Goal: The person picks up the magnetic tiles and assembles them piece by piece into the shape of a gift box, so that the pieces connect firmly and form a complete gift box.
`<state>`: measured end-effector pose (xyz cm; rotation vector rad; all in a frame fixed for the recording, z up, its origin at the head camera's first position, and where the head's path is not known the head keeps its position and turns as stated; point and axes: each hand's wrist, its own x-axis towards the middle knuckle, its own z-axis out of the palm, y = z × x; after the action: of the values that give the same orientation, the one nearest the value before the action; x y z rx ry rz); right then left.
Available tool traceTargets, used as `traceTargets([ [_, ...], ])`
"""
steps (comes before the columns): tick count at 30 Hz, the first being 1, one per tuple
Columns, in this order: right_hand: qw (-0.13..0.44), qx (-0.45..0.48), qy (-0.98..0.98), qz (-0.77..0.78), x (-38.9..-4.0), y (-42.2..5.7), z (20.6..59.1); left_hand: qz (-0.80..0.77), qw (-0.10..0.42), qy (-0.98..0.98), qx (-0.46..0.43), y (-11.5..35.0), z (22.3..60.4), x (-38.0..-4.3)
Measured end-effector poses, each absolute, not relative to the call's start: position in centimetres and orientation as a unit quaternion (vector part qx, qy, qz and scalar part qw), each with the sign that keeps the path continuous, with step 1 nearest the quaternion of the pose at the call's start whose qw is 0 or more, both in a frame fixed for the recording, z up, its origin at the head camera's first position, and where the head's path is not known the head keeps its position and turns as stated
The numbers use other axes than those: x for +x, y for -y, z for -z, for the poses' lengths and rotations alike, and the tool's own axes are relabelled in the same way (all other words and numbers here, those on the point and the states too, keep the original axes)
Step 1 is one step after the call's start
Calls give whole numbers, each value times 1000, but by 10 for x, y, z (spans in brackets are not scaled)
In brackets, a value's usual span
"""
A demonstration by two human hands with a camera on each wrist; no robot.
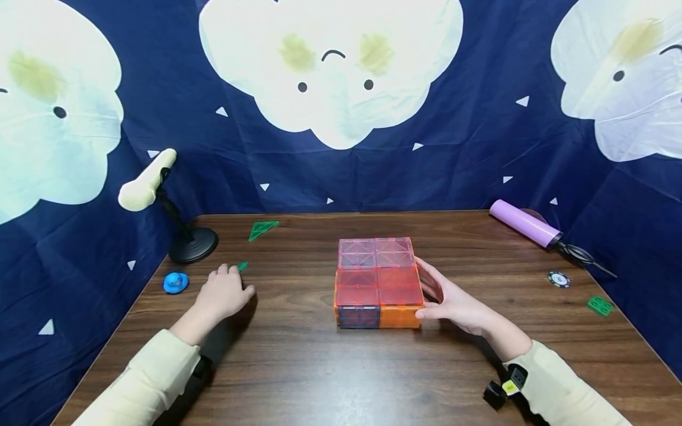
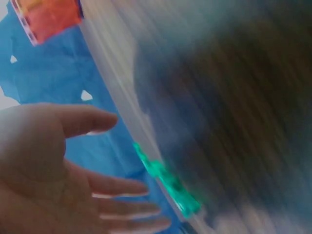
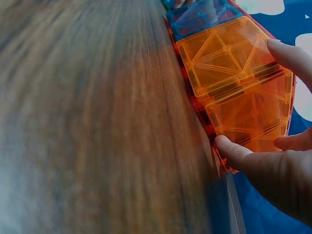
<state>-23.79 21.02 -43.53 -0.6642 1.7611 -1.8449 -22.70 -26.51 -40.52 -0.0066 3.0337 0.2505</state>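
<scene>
A low box of see-through magnetic tiles stands mid-table, with red and pink tiles on top and dark blue and orange ones along its front. My right hand touches its right side, thumb by the front corner. In the right wrist view the fingertips meet the orange tiles. On the left, my left hand hovers low over the table, thumb spread and nothing held. Past its fingertips shows a small green piece, partly hidden. Farther back lies a green triangular tile. The left wrist view is blurred.
A blue rubber duck and a black stand holding a cream microphone-shaped object are at left. At right are a whisk with a purple handle, a poker chip and a green toy brick. A blue curtain hangs behind.
</scene>
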Motion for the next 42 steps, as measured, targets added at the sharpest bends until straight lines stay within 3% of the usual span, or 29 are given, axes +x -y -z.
traceTargets([
  [5, 251, -245, -648, 676, -238, -210, 435, -69, 95, -993, 35, 269, 408, -230],
  [12, 250, -243, -650, 675, -237, -210, 434, -104, 58, -984, 136, 237, 416, -224],
  [21, 252, -244, -650, 674, -237, -210, 434, -113, 64, -970, 204, 197, 419, -210],
  [27, 253, -243, -649, 675, -236, -210, 434, -92, -11, -959, 269, 195, 421, -217],
  [31, 252, -242, -647, 678, -236, -210, 434, -77, -41, -961, 263, 201, 423, -233],
  [38, 254, -239, -646, 679, -235, -210, 434, -89, 29, -974, 206, 208, 420, -253],
  [42, 252, -241, -645, 680, -235, -210, 434, -107, 36, -974, 198, 209, 418, -258],
])
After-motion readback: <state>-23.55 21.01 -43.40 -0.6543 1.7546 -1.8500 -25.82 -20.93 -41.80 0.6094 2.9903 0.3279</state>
